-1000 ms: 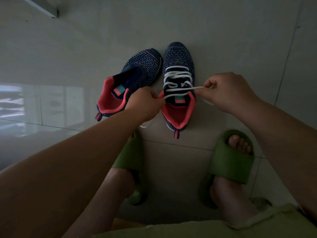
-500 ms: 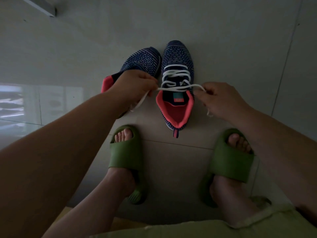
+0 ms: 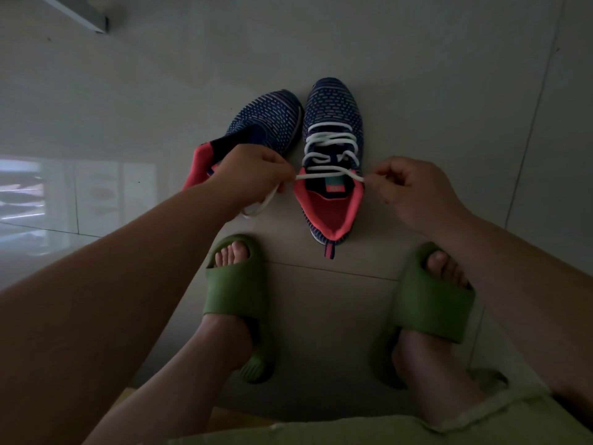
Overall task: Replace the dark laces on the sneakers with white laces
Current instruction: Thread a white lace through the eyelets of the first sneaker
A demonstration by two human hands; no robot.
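1. We see two navy knit sneakers with coral-pink lining standing side by side on a pale tiled floor point(image 3: 417, 91), toes toward twelve o'clock; the right sneaker point(image 3: 332, 114) carries a white lace point(image 3: 330, 146) threaded in several rows across its eyelets; the left sneaker point(image 3: 266, 117) leans with its toe toward one o'clock, touching or nearly touching its partner, and shows no lace.
2. Our left hand point(image 3: 253, 175) sits at nine o'clock of the laced sneaker's collar and partly covers the other shoe's opening; its grip is closed, fingers curled and pinching one end of the white lace, whose loose tail droops in a curve below the hand toward six o'clock.
3. Our right hand point(image 3: 414, 191) sits at three o'clock of the same collar; thumb and forefinger pinch the other lace end, the remaining fingers curled loosely.
4. Between the two hands the lace runs taut and nearly level across the top of the tongue.
5. Nearer us, at six o'clock, our feet wear green slides point(image 3: 236, 290).
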